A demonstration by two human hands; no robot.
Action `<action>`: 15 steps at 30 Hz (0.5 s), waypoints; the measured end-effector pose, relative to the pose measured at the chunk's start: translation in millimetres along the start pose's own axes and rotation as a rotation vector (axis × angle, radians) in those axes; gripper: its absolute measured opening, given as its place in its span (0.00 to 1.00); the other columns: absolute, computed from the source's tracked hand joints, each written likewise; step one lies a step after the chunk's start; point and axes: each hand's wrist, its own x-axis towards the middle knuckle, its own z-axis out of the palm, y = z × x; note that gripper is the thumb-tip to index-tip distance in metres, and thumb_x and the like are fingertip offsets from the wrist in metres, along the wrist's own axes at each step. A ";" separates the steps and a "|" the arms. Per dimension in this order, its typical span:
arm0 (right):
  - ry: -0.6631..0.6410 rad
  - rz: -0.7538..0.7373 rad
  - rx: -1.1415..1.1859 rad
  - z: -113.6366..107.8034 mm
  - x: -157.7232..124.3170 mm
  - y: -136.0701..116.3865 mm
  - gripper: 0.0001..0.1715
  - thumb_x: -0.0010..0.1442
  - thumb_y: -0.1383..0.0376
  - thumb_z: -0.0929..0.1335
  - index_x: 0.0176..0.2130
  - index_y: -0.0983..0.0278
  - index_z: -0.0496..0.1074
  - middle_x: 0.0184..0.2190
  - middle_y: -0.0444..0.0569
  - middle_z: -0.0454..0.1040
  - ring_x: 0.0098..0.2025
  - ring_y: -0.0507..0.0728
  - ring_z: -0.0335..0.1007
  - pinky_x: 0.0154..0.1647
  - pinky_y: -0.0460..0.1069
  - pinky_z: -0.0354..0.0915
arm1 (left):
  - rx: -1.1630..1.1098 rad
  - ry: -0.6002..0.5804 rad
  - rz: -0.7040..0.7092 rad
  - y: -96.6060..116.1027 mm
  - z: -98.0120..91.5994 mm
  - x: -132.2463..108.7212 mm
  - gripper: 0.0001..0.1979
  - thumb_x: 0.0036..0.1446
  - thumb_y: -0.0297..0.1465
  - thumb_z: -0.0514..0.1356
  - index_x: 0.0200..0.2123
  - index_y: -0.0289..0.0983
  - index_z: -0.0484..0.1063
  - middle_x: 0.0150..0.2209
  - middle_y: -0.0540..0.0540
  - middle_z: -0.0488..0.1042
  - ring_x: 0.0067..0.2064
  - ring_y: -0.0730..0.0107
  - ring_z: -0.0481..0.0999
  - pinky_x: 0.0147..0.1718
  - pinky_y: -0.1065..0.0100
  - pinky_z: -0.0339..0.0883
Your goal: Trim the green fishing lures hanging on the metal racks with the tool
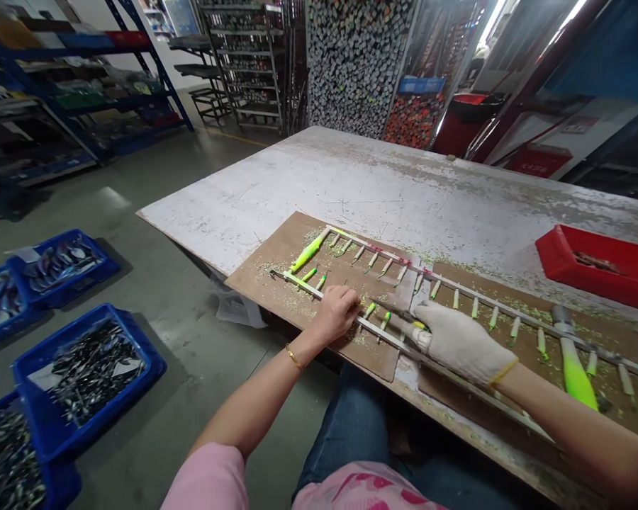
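Note:
My bare left hand (339,312), with a gold bracelet at the wrist, is closed over the near long rail (380,331); its curled fingers hide what they pinch. In a white glove, my right hand (460,340) grips a thin, dark, knife-like tool (388,307), whose end points toward my left hand. Small white pieces with green tips, like fishing lure bodies, line both rails; one green-tipped piece (385,320) sits between my hands. The far rail (457,287) runs parallel. A large yellow-green lure-shaped piece (309,251) spans the left end of the rails.
Brown cardboard (276,248) covered in pale green shavings lies under the rails on the white table (234,205). A red bin (600,265) stands at right. Another large green-tipped piece (575,361) crosses the rails. Blue crates (88,375) sit on the floor at left.

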 end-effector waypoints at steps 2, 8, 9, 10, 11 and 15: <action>0.131 0.051 -0.114 2.9 -0.4 -2.0 0.21 0.67 0.53 0.60 0.38 0.64 0.74 0.39 0.57 0.75 0.35 0.60 0.72 0.34 0.51 0.60 | -0.003 0.015 -0.020 -0.4 1.1 1.5 0.05 0.64 0.28 0.58 0.33 0.40 0.66 0.33 0.46 0.72 0.38 0.62 0.70 0.39 0.62 0.61; -0.102 -0.112 0.489 20.0 -0.1 -1.6 0.27 0.66 0.46 0.59 0.34 0.63 0.72 0.28 0.48 0.73 0.31 0.56 0.67 0.32 0.49 0.60 | -0.034 0.028 -0.029 -3.4 5.9 0.1 0.06 0.62 0.26 0.57 0.33 0.40 0.64 0.33 0.46 0.71 0.38 0.62 0.69 0.38 0.61 0.61; -0.071 -0.091 0.462 20.2 1.8 1.3 0.27 0.66 0.45 0.59 0.34 0.63 0.72 0.28 0.48 0.73 0.30 0.56 0.66 0.31 0.49 0.60 | -0.042 0.029 -0.029 -3.8 6.5 -0.4 0.06 0.63 0.27 0.58 0.33 0.40 0.64 0.33 0.46 0.71 0.38 0.62 0.69 0.37 0.61 0.61; -0.011 -0.044 0.373 19.0 3.7 4.4 0.27 0.67 0.45 0.60 0.35 0.63 0.73 0.30 0.49 0.73 0.30 0.56 0.66 0.32 0.49 0.60 | -0.050 0.031 -0.028 -4.0 6.9 -0.8 0.06 0.63 0.28 0.58 0.33 0.40 0.64 0.33 0.46 0.71 0.38 0.62 0.69 0.37 0.61 0.61; 0.058 0.015 0.253 16.4 5.3 7.3 0.26 0.67 0.46 0.60 0.36 0.63 0.73 0.32 0.50 0.74 0.31 0.56 0.66 0.32 0.50 0.59 | -0.058 0.037 -0.024 -4.2 7.3 -1.0 0.06 0.63 0.29 0.58 0.33 0.40 0.64 0.33 0.46 0.71 0.38 0.62 0.69 0.37 0.61 0.61; 0.185 0.078 0.076 2.4 3.3 13.5 0.27 0.67 0.45 0.60 0.36 0.62 0.74 0.33 0.52 0.75 0.31 0.56 0.67 0.33 0.49 0.60 | -0.079 0.075 -0.020 -4.6 8.3 -0.6 0.06 0.63 0.28 0.58 0.33 0.40 0.63 0.32 0.46 0.70 0.37 0.62 0.68 0.37 0.61 0.60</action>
